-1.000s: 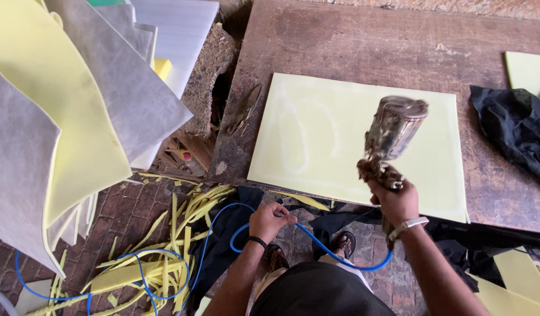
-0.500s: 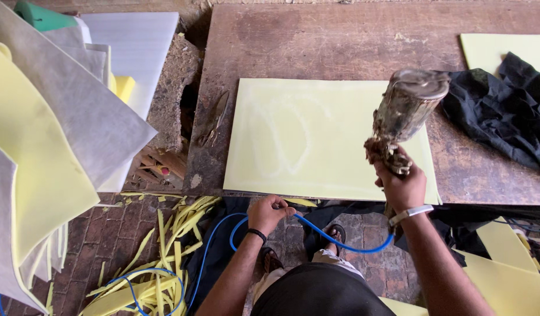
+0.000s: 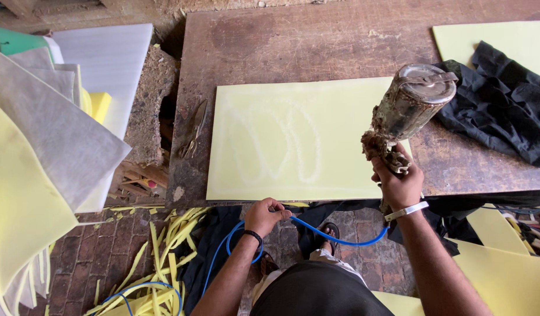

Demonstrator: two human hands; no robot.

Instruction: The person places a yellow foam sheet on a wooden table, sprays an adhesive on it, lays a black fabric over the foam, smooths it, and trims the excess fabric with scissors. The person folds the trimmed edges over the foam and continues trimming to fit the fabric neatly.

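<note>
Head view: the right hand [image 3: 399, 184] has its grip pressed around a crusted spray gun [image 3: 407, 111] over the yellow foam sheet [image 3: 293, 140] on the worktop [image 3: 317, 41]; the left hand [image 3: 264, 215] — below the edge — pinches the blue hose [image 3: 334, 237].

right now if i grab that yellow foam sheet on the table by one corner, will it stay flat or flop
The yellow foam sheet would probably bend and droop: it looks thin, and similar sheets at left sag over their stack. It is likely light for its size, so a push should slide it across the table.
</note>
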